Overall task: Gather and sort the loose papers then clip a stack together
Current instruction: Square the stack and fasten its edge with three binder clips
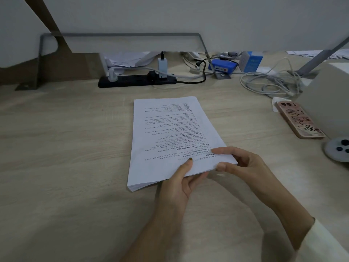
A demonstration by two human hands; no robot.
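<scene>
A stack of white printed papers (170, 133) lies on the wooden desk (66, 148), text upside down to me, its near edge lifted a little. My left hand (179, 184) grips the near edge, thumb on top and fingers underneath. My right hand (239, 163) pinches the near right corner of the stack between thumb and fingers. No clip is visible.
A black power strip (136, 81) with plugs lies behind the papers. Tangled grey cables (270, 84), a blue box (222, 66) and a blue-white carton (252, 61) sit at the back right. A phone (300, 120) in a patterned case lies right, beside a beige box (330, 99).
</scene>
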